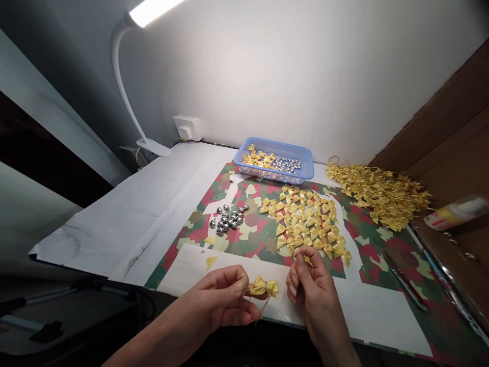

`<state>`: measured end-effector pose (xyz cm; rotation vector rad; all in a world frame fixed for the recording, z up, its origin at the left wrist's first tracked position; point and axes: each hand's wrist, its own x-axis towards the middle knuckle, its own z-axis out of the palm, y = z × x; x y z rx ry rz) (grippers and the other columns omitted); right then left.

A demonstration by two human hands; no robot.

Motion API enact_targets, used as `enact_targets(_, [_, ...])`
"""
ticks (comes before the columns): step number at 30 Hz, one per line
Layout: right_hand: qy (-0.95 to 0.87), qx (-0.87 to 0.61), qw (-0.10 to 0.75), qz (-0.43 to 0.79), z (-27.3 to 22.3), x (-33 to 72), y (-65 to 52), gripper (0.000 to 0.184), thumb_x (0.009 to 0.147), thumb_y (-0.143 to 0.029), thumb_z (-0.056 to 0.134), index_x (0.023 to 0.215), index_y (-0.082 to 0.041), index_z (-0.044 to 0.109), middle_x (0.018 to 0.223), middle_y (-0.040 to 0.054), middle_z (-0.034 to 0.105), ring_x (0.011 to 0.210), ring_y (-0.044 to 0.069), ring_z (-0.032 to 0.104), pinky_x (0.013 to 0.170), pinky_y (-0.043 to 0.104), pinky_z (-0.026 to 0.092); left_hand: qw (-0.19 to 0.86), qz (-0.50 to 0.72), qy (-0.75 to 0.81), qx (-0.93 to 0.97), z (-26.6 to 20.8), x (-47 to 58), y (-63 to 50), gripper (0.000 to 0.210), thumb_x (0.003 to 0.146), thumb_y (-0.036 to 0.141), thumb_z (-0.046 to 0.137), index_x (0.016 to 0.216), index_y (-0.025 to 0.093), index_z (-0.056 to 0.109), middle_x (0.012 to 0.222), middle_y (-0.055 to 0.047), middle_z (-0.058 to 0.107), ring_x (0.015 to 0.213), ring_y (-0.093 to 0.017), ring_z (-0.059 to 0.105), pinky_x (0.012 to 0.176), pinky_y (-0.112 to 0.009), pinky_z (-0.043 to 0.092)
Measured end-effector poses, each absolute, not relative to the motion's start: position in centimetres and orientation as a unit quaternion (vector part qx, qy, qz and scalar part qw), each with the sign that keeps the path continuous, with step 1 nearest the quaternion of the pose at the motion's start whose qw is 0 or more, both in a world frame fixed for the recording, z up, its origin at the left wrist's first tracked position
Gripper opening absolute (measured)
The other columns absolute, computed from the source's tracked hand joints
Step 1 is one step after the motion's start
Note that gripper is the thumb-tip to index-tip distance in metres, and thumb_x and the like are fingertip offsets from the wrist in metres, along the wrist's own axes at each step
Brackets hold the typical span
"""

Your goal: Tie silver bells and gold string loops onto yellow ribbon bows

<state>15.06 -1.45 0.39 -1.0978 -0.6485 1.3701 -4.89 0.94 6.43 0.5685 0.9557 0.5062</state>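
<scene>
Between the thumb and fingers of my left hand (pixel 225 295) is a yellow ribbon bow (pixel 264 287), with thin cords trailing from it below the fingers. My right hand (pixel 311 283) is closed in a pinch just to the right of that bow, apart from it, at the near edge of the laid-out bows. Whatever its fingertips grip is too small to make out. Many yellow bows (pixel 305 219) lie in loose rows beyond my right hand. Left of them sits a cluster of silver jingle bells (pixel 229 220).
A blue plastic basket (pixel 273 176) with bows and silver bells stands by the wall. At right are a heap of corded yellow bows (pixel 382 193), tweezers (pixel 405 283) and a bottle (pixel 454 213) beside cardboard. A lamp (pixel 124 86) arches over the left side; camouflage-patterned paper covers the table.
</scene>
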Motion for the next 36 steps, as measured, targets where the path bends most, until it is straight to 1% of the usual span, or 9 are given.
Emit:
enact_targets(4, [-0.348,-0.498,0.561,0.563,-0.1,15.0,-2.1,0.042,0.097,-0.062,0.061,0.098,-0.021,0.054,0.057,-0.0087,0.044,0.05,0.007,0.042,0.049,0.019,0.036,0.78,0.266,0.492,0.28,6.5,-4.2,0.8,0.052,0.072,0.052,0.091,0.069,0.017,0.052,0.082,-0.006,0.073,0.078,-0.017,0.072,0.071,-0.023,0.056])
enact_targets(8, [-0.397,-0.518,0.547,0.524,0.6,14.0,-3.0,0.039,0.103,-0.057,0.054,0.098,-0.019,0.059,0.057,-0.0065,0.047,0.052,0.009,0.044,0.054,0.022,0.036,0.734,0.299,0.523,0.313,6.4,-3.5,1.0,0.068,0.064,0.04,0.098,0.06,0.02,0.033,0.066,0.0,0.067,0.072,-0.015,0.071,0.065,-0.019,0.051])
enact_targets(12, [-0.425,-0.539,0.546,0.481,2.0,13.3,-3.7,0.036,0.106,-0.053,0.048,0.096,-0.02,0.059,0.058,-0.0072,0.042,0.053,0.01,0.04,0.056,0.025,0.032,0.711,0.322,0.525,0.339,6.2,-3.2,1.2,0.069,0.063,0.039,0.098,0.058,0.02,0.032,0.062,0.001,0.066,0.064,-0.011,0.067,0.062,-0.018,0.048])
enact_targets(19, [-0.456,-0.556,0.551,0.424,2.9,14.2,-4.4,0.033,0.107,-0.047,0.048,0.091,-0.021,0.059,0.061,-0.0065,0.036,0.056,0.01,0.032,0.056,0.027,0.024,0.707,0.312,0.525,0.358,6.1,-2.7,0.9,0.062,0.062,0.037,0.098,0.065,0.02,0.038,0.053,0.006,0.061,0.054,-0.009,0.063,0.054,-0.016,0.043])
enact_targets(24, [-0.457,-0.548,0.579,0.394,2.5,14.4,-4.8,0.026,0.107,-0.041,0.05,0.092,-0.022,0.061,0.066,-0.0048,0.035,0.056,0.01,0.03,0.053,0.026,0.024,0.713,0.308,0.514,0.364,6.1,-2.3,0.7,0.043,0.068,0.036,0.095,0.093,0.019,0.065,0.064,0.006,0.067,0.058,-0.009,0.061,0.058,-0.018,0.045])
enact_targets(26, [-0.458,-0.549,0.583,0.386,2.4,14.5,-4.8,0.026,0.107,-0.04,0.05,0.093,-0.022,0.062,0.066,-0.0045,0.035,0.056,0.01,0.029,0.052,0.026,0.023,0.722,0.299,0.501,0.372,6.0,-2.2,0.7,0.037,0.066,0.038,0.096,0.089,0.015,0.076,0.068,0.002,0.071,0.063,-0.01,0.062,0.063,-0.02,0.048])
enact_targets(29, [-0.458,-0.554,0.579,0.384,2.8,14.7,-4.7,0.029,0.106,-0.043,0.051,0.091,-0.021,0.062,0.064,-0.0051,0.033,0.055,0.009,0.028,0.052,0.027,0.02,0.729,0.279,0.49,0.389,5.8,-2.0,0.8,0.03,0.064,0.039,0.097,0.074,0.015,0.082,0.075,-0.003,0.076,0.072,-0.015,0.065,0.072,-0.023,0.051])
enact_targets(33, [-0.444,-0.554,0.595,0.377,4.2,16.0,-4.4,0.032,0.106,-0.048,0.051,0.09,-0.021,0.062,0.062,-0.0059,0.03,0.054,0.009,0.027,0.053,0.028,0.019,0.684,0.289,0.518,0.424,5.4,-1.9,2.0,0.029,0.064,0.045,0.096,0.075,0.021,0.084,0.074,-0.002,0.079,0.076,-0.018,0.068,0.076,-0.024,0.051])
enact_targets(36, [-0.391,-0.567,0.638,0.343,5.2,17.6,-4.8,0.031,0.105,-0.049,0.053,0.09,-0.023,0.062,0.062,-0.0053,0.034,0.056,0.009,0.033,0.053,0.026,0.023,0.654,0.284,0.551,0.434,5.3,-2.2,3.4,0.032,0.063,0.049,0.096,0.08,0.024,0.086,0.079,-0.003,0.082,0.079,-0.02,0.071,0.076,-0.024,0.053])
